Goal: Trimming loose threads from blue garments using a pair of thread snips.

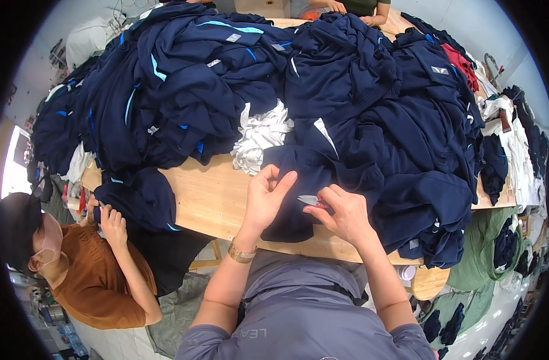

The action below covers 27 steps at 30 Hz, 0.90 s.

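Observation:
In front of me lies a navy blue garment [298, 225], draped over the table's near edge. My left hand [268, 195] pinches a fold of it between thumb and fingers. Just to the right, my right hand [342, 211] is closed around small thread snips [309, 199] with pale blades and a reddish grip. The blades point left toward the pinched cloth, with a gap between them and the left hand. A heap of white fabric strips [262, 135] sits just beyond my left hand.
Large piles of navy garments [184, 90] cover most of the wooden table [202, 195]. A co-worker in a brown top [100, 276] handles navy cloth at the left. Another person's hands [370, 20] show at the far side. A wooden stool [429, 283] stands below the right edge.

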Each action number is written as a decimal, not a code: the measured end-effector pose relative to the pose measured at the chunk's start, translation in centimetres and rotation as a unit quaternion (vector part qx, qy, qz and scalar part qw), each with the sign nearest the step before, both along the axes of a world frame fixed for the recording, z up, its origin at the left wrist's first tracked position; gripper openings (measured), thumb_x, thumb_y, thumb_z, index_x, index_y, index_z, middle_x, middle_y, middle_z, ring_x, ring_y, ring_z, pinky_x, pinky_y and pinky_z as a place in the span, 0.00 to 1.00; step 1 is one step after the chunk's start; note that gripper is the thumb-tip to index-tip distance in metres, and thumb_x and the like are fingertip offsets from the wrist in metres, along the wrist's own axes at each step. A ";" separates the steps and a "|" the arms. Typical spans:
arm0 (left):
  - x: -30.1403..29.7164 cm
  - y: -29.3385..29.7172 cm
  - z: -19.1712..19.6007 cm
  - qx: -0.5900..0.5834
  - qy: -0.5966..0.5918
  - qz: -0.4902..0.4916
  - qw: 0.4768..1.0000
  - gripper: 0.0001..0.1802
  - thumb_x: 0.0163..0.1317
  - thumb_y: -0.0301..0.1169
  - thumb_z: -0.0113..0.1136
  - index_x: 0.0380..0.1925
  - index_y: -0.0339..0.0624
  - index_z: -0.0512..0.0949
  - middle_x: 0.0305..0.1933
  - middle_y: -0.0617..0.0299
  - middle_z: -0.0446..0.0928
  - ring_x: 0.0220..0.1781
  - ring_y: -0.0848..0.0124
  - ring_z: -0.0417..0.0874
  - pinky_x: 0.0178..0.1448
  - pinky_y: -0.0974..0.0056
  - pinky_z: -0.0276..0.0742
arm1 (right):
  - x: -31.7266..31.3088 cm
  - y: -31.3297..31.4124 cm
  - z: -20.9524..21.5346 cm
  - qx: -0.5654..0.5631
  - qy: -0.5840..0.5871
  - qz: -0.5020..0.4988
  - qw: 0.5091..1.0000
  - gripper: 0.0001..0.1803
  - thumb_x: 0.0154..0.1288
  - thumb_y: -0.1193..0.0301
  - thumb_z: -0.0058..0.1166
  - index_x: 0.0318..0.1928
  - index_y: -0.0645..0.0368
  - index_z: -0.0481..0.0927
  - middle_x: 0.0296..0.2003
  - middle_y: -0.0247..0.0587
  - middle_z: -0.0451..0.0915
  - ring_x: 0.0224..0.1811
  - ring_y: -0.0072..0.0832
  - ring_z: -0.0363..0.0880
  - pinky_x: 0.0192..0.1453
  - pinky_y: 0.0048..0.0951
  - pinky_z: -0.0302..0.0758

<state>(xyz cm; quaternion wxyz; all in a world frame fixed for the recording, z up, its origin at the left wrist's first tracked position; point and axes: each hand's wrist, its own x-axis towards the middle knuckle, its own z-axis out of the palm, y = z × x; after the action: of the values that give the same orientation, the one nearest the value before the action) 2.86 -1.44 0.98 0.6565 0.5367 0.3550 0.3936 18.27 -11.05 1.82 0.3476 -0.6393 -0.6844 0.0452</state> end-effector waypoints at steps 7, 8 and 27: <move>-0.1 0.0 0.1 0.030 0.053 -0.001 0.998 0.15 0.60 0.32 0.61 0.19 0.45 0.67 0.14 0.81 0.60 0.17 0.90 0.53 0.19 0.77 0.46 | 0.3 0.2 0.0 -0.011 0.038 0.019 0.999 0.19 0.53 0.54 0.61 0.26 0.57 0.74 0.18 0.37 0.72 0.18 0.36 0.74 0.21 0.31 0.67; -0.3 0.4 -0.4 0.027 0.053 0.001 0.998 0.15 0.60 0.32 0.61 0.19 0.45 0.67 0.14 0.81 0.60 0.17 0.90 0.53 0.19 0.77 0.46 | 0.4 0.3 -0.2 -0.007 0.094 0.015 0.995 0.18 0.53 0.56 0.61 0.27 0.57 0.73 0.18 0.39 0.73 0.18 0.36 0.75 0.22 0.30 0.69; -8.9 -3.7 -12.4 -0.071 0.316 -0.028 0.946 0.24 0.62 0.44 0.56 0.43 0.28 0.72 0.36 0.50 0.79 0.39 0.67 0.81 0.42 0.64 0.76 | 2.7 -0.4 -10.0 -0.071 -0.036 -0.006 0.997 0.15 0.49 0.76 0.62 0.31 0.59 0.67 0.25 0.36 0.67 0.30 0.31 0.68 0.37 0.28 0.65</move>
<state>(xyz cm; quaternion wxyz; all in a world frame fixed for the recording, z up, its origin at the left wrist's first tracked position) -6.03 -5.13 -11.46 0.5582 0.5951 0.5560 0.1587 20.97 -11.47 -8.18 0.2771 -0.6677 -0.6876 0.0683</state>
